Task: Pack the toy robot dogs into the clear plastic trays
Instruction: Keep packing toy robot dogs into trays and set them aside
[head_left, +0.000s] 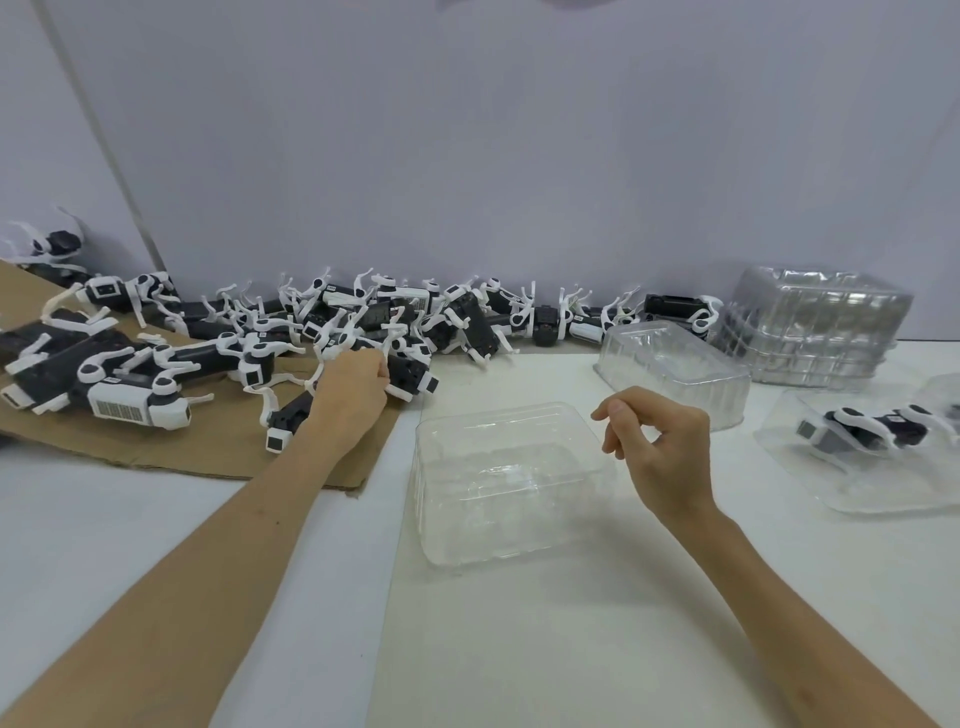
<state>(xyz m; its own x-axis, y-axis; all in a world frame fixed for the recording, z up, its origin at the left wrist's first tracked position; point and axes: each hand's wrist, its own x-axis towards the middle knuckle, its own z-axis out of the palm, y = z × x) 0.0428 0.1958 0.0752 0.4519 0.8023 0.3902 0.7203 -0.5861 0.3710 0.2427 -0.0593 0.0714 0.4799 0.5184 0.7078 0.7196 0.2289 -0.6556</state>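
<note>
Head view: the left hand grips a toy robot dog at the pile's edge, ten o'clock on the desk. The right hand, fingers loosely curled and holding nothing, hovers at three o'clock of the empty clear tray mid-desk.

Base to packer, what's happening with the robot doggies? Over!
Left grip holds a toy robot dog at the pile. Right grip holds nothing, by the clear tray. Tray empty, nothing blocking.
</note>
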